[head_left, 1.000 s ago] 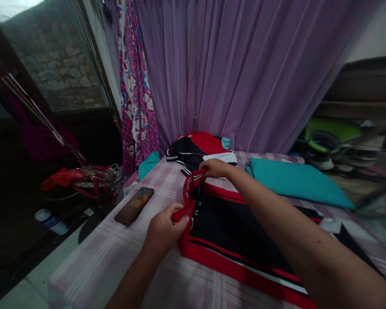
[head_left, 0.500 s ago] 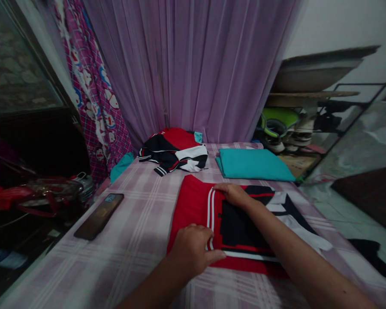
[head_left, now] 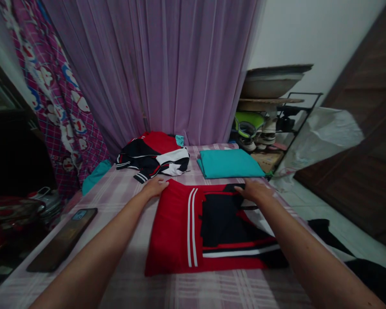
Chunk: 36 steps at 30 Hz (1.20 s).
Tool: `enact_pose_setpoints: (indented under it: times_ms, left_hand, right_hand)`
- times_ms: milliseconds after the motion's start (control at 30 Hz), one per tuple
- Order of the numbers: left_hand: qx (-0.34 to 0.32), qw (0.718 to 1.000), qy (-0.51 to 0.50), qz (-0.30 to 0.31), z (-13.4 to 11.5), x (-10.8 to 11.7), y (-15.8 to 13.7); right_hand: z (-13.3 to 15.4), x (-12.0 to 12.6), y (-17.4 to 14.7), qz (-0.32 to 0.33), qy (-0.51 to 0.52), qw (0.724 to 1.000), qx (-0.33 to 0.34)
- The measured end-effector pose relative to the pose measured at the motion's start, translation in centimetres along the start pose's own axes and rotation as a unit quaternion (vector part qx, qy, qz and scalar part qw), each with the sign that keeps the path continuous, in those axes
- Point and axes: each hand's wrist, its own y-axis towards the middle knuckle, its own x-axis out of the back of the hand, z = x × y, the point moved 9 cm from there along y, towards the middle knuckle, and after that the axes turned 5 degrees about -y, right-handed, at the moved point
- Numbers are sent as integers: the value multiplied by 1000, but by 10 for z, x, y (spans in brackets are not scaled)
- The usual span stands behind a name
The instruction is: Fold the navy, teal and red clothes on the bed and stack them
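Observation:
A red, black and white tracksuit jacket (head_left: pixel 176 227) lies folded flat in front of me, with a double white stripe across its red part. At its far left corner, my left hand (head_left: pixel 155 188) pinches the red cloth between thumb and fingers. My right hand (head_left: pixel 255 191) is closed on the dark far edge towards the right; its forearm crosses above the jacket's right end and hides part of it. Beyond the jacket lies a folded teal cloth (head_left: pixel 230 164).
The bed (head_left: pixel 128 257) has a checked sheet. A phone (head_left: pixel 62 240) lies on its left side. Another red and black garment (head_left: pixel 154 152) is heaped by the purple curtain (head_left: pixel 180 64). A shoe rack (head_left: pixel 263 128) and plastic bag (head_left: pixel 328 133) stand to the right. Dark cloth (head_left: pixel 369 274) hangs off the right edge.
My left hand has gone from the jacket's near striped part to its far left corner. My right hand has slid rightward along the far edge. The view has turned right.

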Motion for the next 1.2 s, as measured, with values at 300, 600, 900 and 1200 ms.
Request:
enact_pose_setpoints:
  times_ms: [300,600,900,1200]
  left_hand:
    - [3,999,13,33,-4,-27,21]
    - [64,998,-9,25,86,43,-68]
    - [89,996,32,2,152,63,-152]
    - [37,997,67,6,102,27,-131]
  right_hand:
    - [-14,-24,9,9,34,998,57]
    - [172,153,0,-198,40,947,251]
    - [264,107,-36,-153,112,921,340]
    - [128,-52,-106,140,437,870,180]
